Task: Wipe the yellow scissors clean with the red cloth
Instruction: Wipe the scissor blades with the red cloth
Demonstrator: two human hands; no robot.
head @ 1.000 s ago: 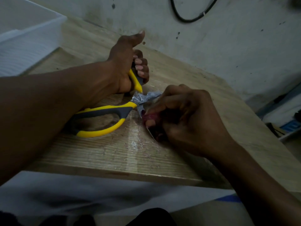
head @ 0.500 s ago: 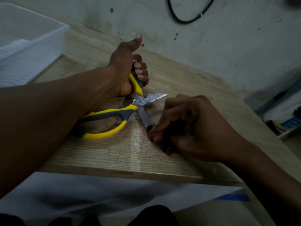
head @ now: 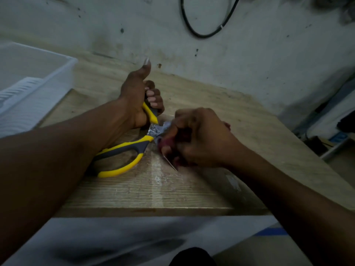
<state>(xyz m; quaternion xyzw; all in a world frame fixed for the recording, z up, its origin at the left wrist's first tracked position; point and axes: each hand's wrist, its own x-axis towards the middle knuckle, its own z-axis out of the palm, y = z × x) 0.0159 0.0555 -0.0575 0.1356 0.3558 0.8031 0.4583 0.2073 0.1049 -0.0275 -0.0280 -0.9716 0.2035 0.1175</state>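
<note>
The yellow scissors (head: 124,150) lie spread wide on the wooden table (head: 153,189), handles yellow and grey. My left hand (head: 138,98) grips the upper handle with its thumb sticking up. My right hand (head: 197,137) holds the red cloth (head: 167,144) bunched around the lower blade, close to the pivot. Only the thin tip of that blade shows below my fingers. The upper blade is mostly hidden behind my right hand. Most of the cloth is covered by my fingers.
A clear plastic bin (head: 28,87) stands at the left end of the table. A stained wall (head: 230,60) with a hanging black cable (head: 207,33) lies behind. Dim clutter (head: 332,135) sits at the right, beyond the table edge.
My right hand has slid the cloth back up the lower blade from near its tip to the pivot. My left hand keeps its grip on the upper handle.
</note>
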